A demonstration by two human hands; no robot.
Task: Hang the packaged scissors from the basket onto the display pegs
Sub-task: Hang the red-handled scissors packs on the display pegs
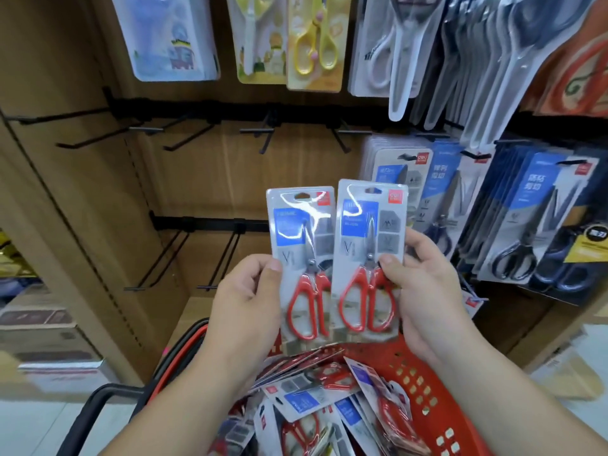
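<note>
**A:** Where are the scissors?

**B:** Two packs of red-handled scissors are held upright, side by side, above the far rim of the red basket (pixel 424 399). The left hand (pixel 243 301) pinches the left pack (pixel 301 258) at its left edge, thumb on the front and fingers behind. The right hand (pixel 424 291) grips the right pack (pixel 368 255), thumb on the front near the pivot and fingers curled round its right edge. The right pack's left edge overlaps the left one.

**A:** And the rest of the packs?

**B:** More of the same packs (pixel 316 396) lie heaped in the basket, spilling towards its near-left side.

**A:** Is there room on the display?

**B:** An upper row of bare pegs (pixel 197 136) juts from a black rail over bare board, up and left of the hands. A lower row of bare pegs (pixel 164 261) sits left of the left hand.

**A:** Anything crowding them?

**B:** Hung grey-card scissors packs (pixel 437 205) sit just behind the right pack, with black-handled scissors packs (pixel 533 232) further right. Children's yellow scissors (pixel 312 44) hang above. Glare washes over the left pack's top, so its hang hole looks clear but I can't be certain.
</note>
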